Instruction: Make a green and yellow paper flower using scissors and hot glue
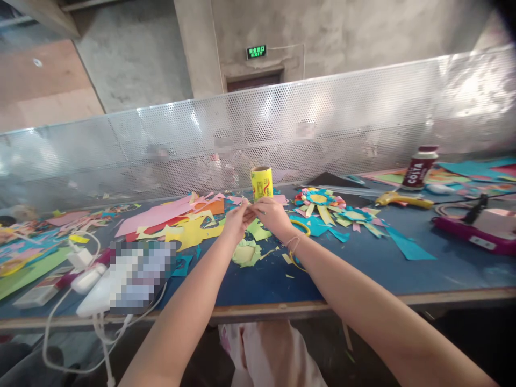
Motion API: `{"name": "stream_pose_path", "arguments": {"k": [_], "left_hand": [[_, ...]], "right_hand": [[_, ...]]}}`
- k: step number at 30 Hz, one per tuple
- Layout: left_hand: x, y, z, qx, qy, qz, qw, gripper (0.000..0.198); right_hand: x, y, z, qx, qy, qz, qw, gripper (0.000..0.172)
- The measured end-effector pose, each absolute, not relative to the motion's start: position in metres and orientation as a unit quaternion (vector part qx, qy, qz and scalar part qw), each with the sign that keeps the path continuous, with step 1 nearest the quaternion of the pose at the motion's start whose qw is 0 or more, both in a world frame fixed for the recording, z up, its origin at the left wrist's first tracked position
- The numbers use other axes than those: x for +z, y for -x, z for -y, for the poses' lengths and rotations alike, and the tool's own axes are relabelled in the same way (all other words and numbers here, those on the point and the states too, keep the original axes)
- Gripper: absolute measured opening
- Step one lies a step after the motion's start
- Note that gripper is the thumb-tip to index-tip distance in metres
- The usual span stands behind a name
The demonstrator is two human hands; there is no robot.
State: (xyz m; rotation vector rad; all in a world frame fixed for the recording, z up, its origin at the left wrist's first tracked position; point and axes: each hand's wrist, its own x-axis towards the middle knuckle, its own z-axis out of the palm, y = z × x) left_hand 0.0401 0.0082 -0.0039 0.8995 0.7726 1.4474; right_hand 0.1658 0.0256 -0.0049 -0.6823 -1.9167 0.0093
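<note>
My left hand (237,219) and my right hand (272,214) meet over the blue table (363,263), fingers pinched together around something small that I cannot make out. Just below them lie light green paper pieces (246,252) and yellow scraps. A yellow roll (262,183) stands upright right behind my hands. A yellow ring (301,226) lies beside my right wrist.
Finished paper flowers (320,200) lie to the right, with a yellow glue gun (403,200), a dark bottle (419,167) and a pink device (475,228). Pink, orange and yellow sheets (177,217) cover the left. White chargers and cables (86,274) sit front left. A perforated metal screen (282,134) backs the table.
</note>
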Motion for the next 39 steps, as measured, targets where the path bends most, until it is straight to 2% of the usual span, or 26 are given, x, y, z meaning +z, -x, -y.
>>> {"name": "stream_pose_path", "arguments": {"k": [6,10,13,19,28,35,39], "left_hand": [[-0.008,-0.030,-0.016,0.645,-0.388,-0.320,0.575,0.023],[-0.006,-0.025,-0.017,0.638,-0.414,-0.326,0.562,0.017],[-0.005,-0.022,-0.017,0.609,-0.475,-0.337,0.538,0.020],[-0.006,-0.020,-0.019,0.592,-0.521,-0.354,0.503,0.030],[-0.003,-0.019,-0.017,0.596,-0.526,-0.390,0.465,0.030],[-0.007,-0.017,-0.022,0.594,-0.522,-0.398,0.464,0.032],[-0.007,-0.020,-0.021,0.607,-0.499,-0.402,0.471,0.034]], "right_hand": [[-0.005,-0.164,-0.020,-0.007,0.225,0.862,0.455,0.021],[-0.002,-0.167,-0.022,0.066,0.275,0.790,0.544,0.022],[-0.001,-0.172,-0.030,0.135,0.341,0.725,0.583,0.018],[-0.007,-0.170,-0.036,0.297,0.342,0.733,0.506,0.020],[-0.003,-0.165,-0.026,0.295,0.380,0.725,0.493,0.025],[-0.005,-0.164,-0.027,0.392,0.383,0.668,0.503,0.026],[-0.006,-0.164,-0.027,0.390,0.392,0.662,0.506,0.023]]}}
